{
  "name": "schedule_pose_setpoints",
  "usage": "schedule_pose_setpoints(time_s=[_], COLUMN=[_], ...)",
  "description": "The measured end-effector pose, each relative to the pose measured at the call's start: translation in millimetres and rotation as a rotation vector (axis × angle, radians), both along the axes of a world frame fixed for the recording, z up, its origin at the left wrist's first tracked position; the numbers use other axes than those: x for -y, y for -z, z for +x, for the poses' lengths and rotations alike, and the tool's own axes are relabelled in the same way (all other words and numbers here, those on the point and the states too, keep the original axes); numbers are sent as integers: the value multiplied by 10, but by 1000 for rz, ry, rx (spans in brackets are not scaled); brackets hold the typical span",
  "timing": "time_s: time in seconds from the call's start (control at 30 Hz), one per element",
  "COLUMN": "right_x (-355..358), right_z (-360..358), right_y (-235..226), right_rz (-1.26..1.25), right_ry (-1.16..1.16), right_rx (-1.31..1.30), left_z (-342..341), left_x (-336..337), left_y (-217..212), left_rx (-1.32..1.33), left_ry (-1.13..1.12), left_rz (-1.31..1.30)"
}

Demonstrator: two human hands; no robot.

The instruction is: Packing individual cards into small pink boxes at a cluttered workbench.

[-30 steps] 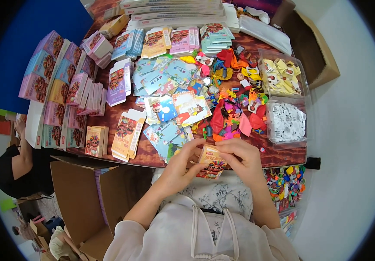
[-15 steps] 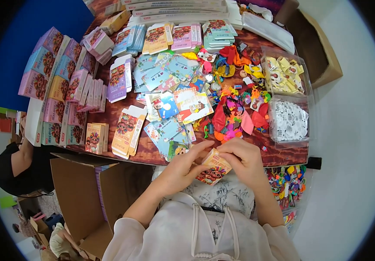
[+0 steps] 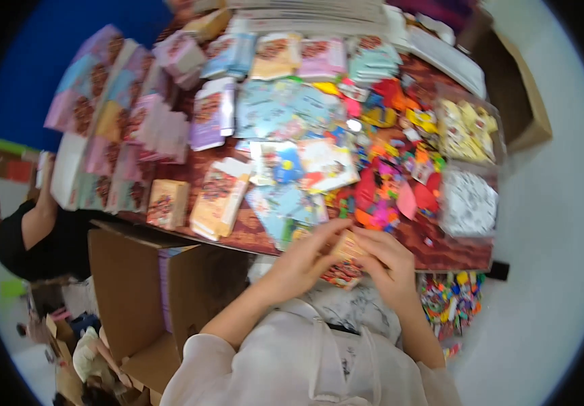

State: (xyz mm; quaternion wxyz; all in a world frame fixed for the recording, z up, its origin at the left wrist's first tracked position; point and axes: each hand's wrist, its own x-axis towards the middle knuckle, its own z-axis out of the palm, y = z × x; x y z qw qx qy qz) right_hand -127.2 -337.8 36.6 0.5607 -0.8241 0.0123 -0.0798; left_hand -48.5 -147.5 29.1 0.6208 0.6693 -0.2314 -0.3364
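Observation:
Between my two hands, over my lap at the table's near edge, is a small yellow-orange card box [image 3: 343, 269] with a colourful cartoon print. My left hand [image 3: 305, 260] grips its left side, thumb on the front. My right hand [image 3: 388, 262] closes on its upper right, fingers bent over the top end. Motion blur hides whether the top flap is open. Just beyond my hands lie light-blue printed cards [image 3: 282, 206] and a heap of small colourful toys and balloons [image 3: 380, 196]. Flat yellow-orange cartons [image 3: 219, 199] rest to the left.
Stacked boxes [image 3: 95, 108] stand at the left, with flat cartons [image 3: 275, 57] along the back. Clear trays at the right hold yellow packets [image 3: 466, 128] and white packets [image 3: 469, 201]. An open cardboard box [image 3: 136, 284] stands below the table; another person [image 3: 38, 230] is at far left.
The whole view has shifted and blurred, the table's contents appearing further right. My hands still hold the box, and my right fingers now cover more of its top.

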Motion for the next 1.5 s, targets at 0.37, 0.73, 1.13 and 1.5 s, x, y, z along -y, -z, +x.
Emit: schedule_pose_setpoints(time_s=[0.37, 0.73, 1.13, 1.5], right_x=[-189, -301, -307, -291], right_z=[149, 341, 339, 333], right_y=[68, 35, 56, 30], right_rz=[299, -49, -130, -110], right_ry=[56, -96, -140, -134], right_rx=[-125, -46, -1, -52], left_z=[508, 784, 826, 733], left_x=[-902, -1367, -888, -829], left_y=[-522, -141, 342, 506], left_rx=[-7, 1110, 835, 949], left_ry=[-593, -663, -675, -664], left_rz=[180, 776, 757, 794])
